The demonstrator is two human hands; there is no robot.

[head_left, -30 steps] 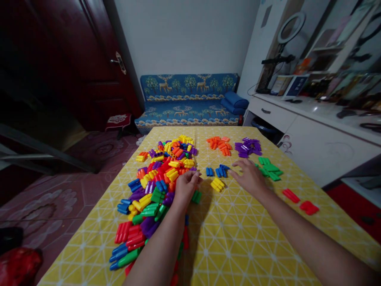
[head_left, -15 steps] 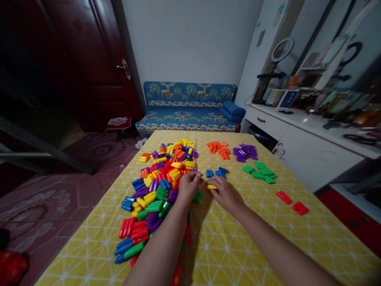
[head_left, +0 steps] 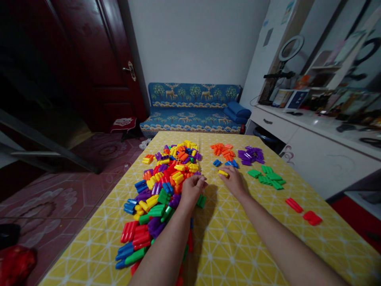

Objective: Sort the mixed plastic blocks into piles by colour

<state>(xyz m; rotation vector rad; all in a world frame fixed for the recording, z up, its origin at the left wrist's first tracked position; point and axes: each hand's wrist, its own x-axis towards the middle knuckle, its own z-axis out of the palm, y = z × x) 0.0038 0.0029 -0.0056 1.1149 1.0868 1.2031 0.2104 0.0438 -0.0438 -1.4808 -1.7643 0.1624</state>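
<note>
My right hand (head_left: 233, 180) holds a yellow piece (head_left: 223, 173) between its fingers, just in front of a few blue pieces (head_left: 231, 163). Beside the large mixed pile (head_left: 171, 167), my left hand (head_left: 193, 188) has its fingers pressed together; whatever they hold, if anything, is hidden. A green piece (head_left: 201, 201) lies right by its wrist. Orange pieces (head_left: 222, 151) lie beyond my right hand. To the right are separate groups of purple pieces (head_left: 251, 155) and green pieces (head_left: 267, 177), and nearer, two red clusters (head_left: 312, 217).
The pieces lie on a table with a yellow patterned cloth (head_left: 226, 246). Behind it stands a blue sofa (head_left: 193, 115). A white dresser (head_left: 321, 147) with many items is on the right, and a stool (head_left: 124, 124) by the dark red door (head_left: 110, 59).
My right hand has moved forward and right with the yellow piece, closer to the blue pieces. My left hand stays beside the pile. The whole view has shifted slightly.
</note>
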